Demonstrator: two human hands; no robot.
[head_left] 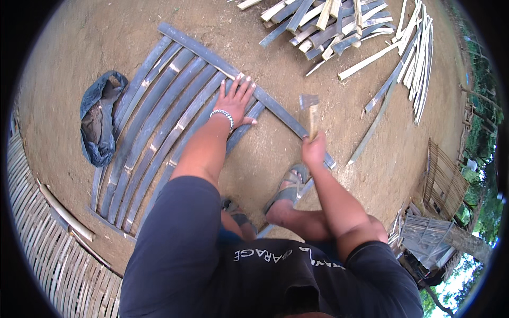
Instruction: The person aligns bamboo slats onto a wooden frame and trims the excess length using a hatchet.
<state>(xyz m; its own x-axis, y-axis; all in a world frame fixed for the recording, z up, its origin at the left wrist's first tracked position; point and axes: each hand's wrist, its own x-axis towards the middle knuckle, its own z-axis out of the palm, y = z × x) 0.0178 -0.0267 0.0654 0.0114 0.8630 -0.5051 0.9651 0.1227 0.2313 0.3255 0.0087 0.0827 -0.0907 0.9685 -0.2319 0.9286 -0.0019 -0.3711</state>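
Observation:
My left hand (234,100) lies flat with fingers spread, pressing on the far crosspiece (207,54) of a panel of dark bamboo slats. The slats (168,108) run side by side from that crosspiece toward a second one at the lower left. A hammer (312,114) is in my right hand (314,148), its fingers wrapped round the pale wooden handle. The hammer's head points up, just beyond the right part of the crosspiece, and is a little blurred. My sandalled foot (289,185) stands beside the crosspiece's right end.
A dark plastic bag (98,122), its mouth open, rests by the leftmost slats. Piles of split bamboo (334,26) and thin strips (419,63) lie on the dirt at the far right. Bamboo fencing (58,259) borders the lower left; a woven bamboo panel (442,177) stands at right.

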